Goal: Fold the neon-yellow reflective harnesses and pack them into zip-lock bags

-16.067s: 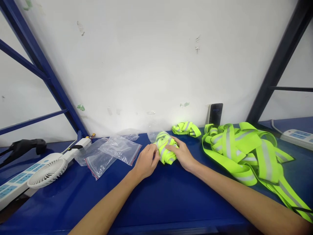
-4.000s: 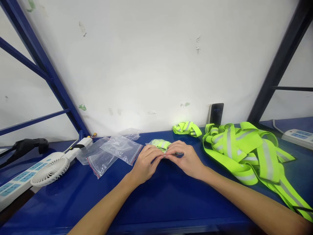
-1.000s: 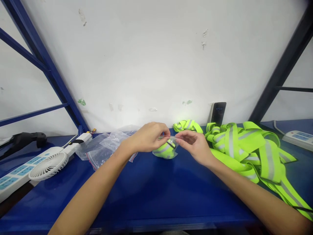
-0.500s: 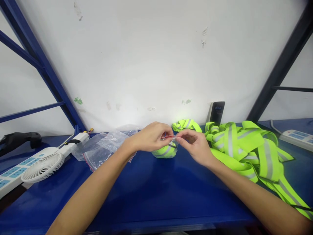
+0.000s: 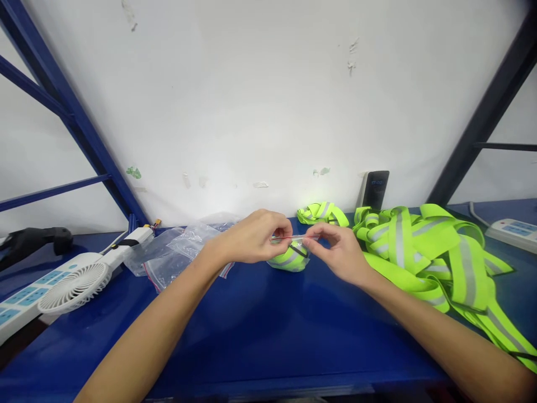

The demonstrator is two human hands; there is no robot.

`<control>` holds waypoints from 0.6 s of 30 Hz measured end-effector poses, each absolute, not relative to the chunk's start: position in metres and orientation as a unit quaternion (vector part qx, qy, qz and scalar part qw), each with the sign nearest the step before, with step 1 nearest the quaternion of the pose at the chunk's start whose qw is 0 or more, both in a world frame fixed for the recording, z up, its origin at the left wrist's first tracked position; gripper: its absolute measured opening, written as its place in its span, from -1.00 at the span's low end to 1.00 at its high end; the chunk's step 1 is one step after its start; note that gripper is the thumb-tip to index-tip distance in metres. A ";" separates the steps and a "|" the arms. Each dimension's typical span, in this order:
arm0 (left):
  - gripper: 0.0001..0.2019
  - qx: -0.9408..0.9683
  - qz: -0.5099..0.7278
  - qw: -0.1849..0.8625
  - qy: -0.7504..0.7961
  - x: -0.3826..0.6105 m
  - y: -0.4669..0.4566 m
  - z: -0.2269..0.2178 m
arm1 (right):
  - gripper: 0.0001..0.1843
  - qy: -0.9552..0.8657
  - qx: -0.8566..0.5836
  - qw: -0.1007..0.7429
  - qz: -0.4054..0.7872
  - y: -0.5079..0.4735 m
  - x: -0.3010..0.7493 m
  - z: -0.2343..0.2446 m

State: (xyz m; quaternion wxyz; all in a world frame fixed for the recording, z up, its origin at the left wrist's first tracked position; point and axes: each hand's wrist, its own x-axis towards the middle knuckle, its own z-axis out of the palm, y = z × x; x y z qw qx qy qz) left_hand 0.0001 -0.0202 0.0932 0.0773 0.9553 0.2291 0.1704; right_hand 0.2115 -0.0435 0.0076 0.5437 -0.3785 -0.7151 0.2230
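Observation:
Between my hands is a clear zip bag (image 5: 288, 264) with a rolled yellow-green reflective strap inside, low over the blue table. My left hand (image 5: 262, 238) pinches the left part of the bag's top edge, where a red line shows. The right part of that edge is pinched between thumb and finger of my right hand (image 5: 335, 249). My fingers partly hide the bag's mouth, so I cannot tell whether its seal is closed. Close behind it lies another bundled reflective strap (image 5: 322, 212). A large tangled heap of such straps (image 5: 419, 252) spreads right of my right hand.
Several flat clear plastic bags (image 5: 172, 252) lie left of my left hand. Further left are a white handheld fan (image 5: 75, 288), a power strip (image 5: 29, 296) and a black object (image 5: 37, 243). A dark-screened device (image 5: 375, 190) leans on the wall, and another power strip (image 5: 514, 232) is at right.
My hands have moved slightly apart along the bag's top edge, so more of it shows between them. The bag sits a little further right in view.

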 end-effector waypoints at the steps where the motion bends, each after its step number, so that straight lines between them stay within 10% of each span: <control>1: -0.91 0.957 0.165 0.077 0.227 0.001 -0.021 0.093 | -0.86 -0.716 -0.375 0.540 0.235 -0.044 0.211 0.008; 18: -0.91 0.956 0.185 0.071 0.216 0.016 -0.015 0.084 | -0.93 -0.759 -0.321 0.552 0.126 -0.040 0.216 0.004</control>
